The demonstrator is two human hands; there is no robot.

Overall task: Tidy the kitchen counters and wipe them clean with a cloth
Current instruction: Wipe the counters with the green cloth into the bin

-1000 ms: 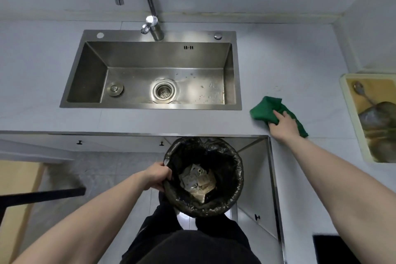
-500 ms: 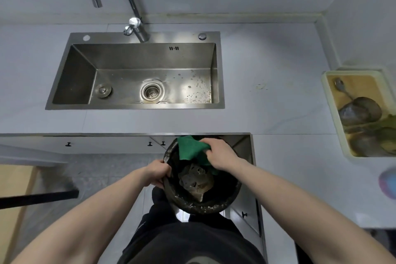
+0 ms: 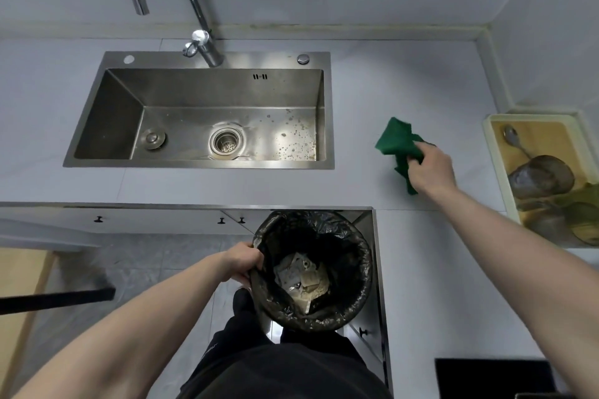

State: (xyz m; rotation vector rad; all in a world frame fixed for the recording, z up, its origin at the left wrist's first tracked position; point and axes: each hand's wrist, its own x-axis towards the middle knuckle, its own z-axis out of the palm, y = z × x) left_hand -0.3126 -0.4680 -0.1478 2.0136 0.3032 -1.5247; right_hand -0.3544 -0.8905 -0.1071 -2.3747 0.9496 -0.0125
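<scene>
Nearest the body, below the counter edge: the left hand (image 3: 242, 261) grips the rim of a round bin (image 3: 363, 269) lined with a black bag, fingers curled over the lip; paper scraps lie at its bottom
Bin position: held just in front of the counter edge, below and right of the sink, ready to catch swept crumbs, as I judge it
Right of the sink, on the counter: the right hand (image 3: 429, 168) pinches a bunched green cloth (image 3: 397, 142), fingers curled round its folds; the cloth touches or hangs just over the grey counter (image 3: 372, 84), which of the two I cannot tell
Sink: the steel sink (image 3: 97, 113) holds no dishes, only a strainer (image 3: 226, 140), a loose plug (image 3: 151, 138) and dried spots on the floor at its right end
Far right of the sink: a cream tray (image 3: 494, 152) holds a spoon (image 3: 515, 139) and dark utensils in brownish water, not yet cleared
Behind the sink: the curved tap (image 3: 191, 3) rises against the wall
Progress: the counter looks mostly free of clutter, so tidying seems largely done; wiping appears under way near the cloth
Left to do: probably the rest of the counter, the spotted sink floor and the dirty tray
</scene>
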